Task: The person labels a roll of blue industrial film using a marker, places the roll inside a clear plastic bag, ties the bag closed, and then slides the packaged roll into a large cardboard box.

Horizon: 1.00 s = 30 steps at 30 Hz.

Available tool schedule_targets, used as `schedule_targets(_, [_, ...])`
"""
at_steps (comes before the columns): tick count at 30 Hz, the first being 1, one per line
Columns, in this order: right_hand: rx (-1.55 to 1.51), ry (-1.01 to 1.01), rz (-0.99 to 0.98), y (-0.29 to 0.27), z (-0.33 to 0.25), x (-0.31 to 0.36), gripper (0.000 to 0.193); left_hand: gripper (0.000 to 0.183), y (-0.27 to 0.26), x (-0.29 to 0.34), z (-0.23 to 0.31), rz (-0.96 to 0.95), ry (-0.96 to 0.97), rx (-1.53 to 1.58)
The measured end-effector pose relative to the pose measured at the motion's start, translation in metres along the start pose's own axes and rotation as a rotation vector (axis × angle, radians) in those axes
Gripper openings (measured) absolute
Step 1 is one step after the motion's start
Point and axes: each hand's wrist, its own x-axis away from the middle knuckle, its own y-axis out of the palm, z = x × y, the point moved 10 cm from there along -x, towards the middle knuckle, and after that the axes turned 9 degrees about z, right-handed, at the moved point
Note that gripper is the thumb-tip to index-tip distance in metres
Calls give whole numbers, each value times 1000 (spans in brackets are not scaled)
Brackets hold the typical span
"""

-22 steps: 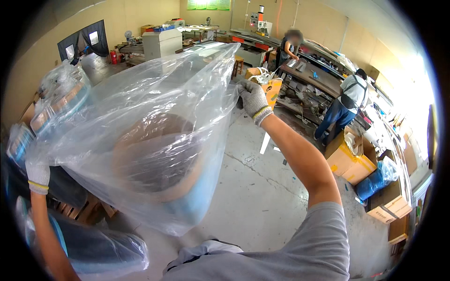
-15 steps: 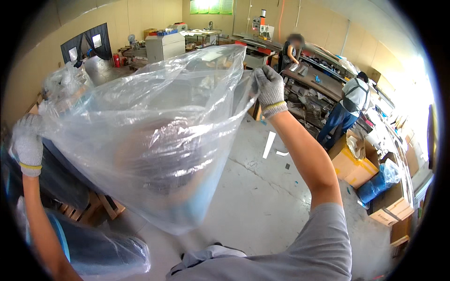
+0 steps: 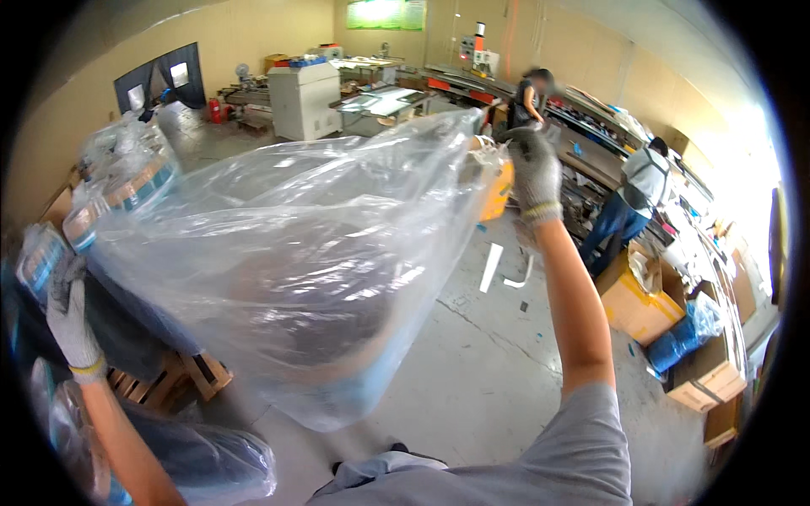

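Observation:
A large clear plastic bag (image 3: pixel 337 207) spreads in front of me, blurred by motion. Through its lower part shows a brown, rounded shape with a blue edge; I cannot make out what it is. My right hand (image 3: pixel 536 173), in a grey knit glove, is raised and closed at the bag's upper right corner. My left hand (image 3: pixel 74 325), gloved alike, is lower at the far left, its fingers pointing up by the bag's left corner; its grip is partly blurred. Beside that hand are wrapped rolls (image 3: pixel 126 190) with blue-banded ends.
A wrapped dark roll (image 3: pixel 202 455) lies at the lower left near a wooden pallet (image 3: pixel 202 375). Cardboard boxes (image 3: pixel 637 295) and a blue plastic-lined bin (image 3: pixel 675 341) stand at right. Two people (image 3: pixel 645 181) (image 3: pixel 527 97) work at long benches. A grey cabinet (image 3: pixel 304 101) stands behind.
My right hand has moved right and slightly down, with the bag's corner beside it. My left hand has dropped lower and turned. The bag has sunk and spread to the right.

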Motion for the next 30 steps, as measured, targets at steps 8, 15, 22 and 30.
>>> schedule_targets(8, [-340,-665,-643,-5,-318,126,89,51,101,86,-28,-275,-335,881])
schedule_targets(15, [-87,-624,-619,114,-337,153,81,33,147,56,-51,-261,-435,765])
schedule_targets(22, [-500,-585,-559,71,-381,128,17,49,152,87,9,-470,-457,915])
schedule_targets(30, [-416,-640,-803,72,-440,144,34,54,199,124,-4,-390,-98,399])
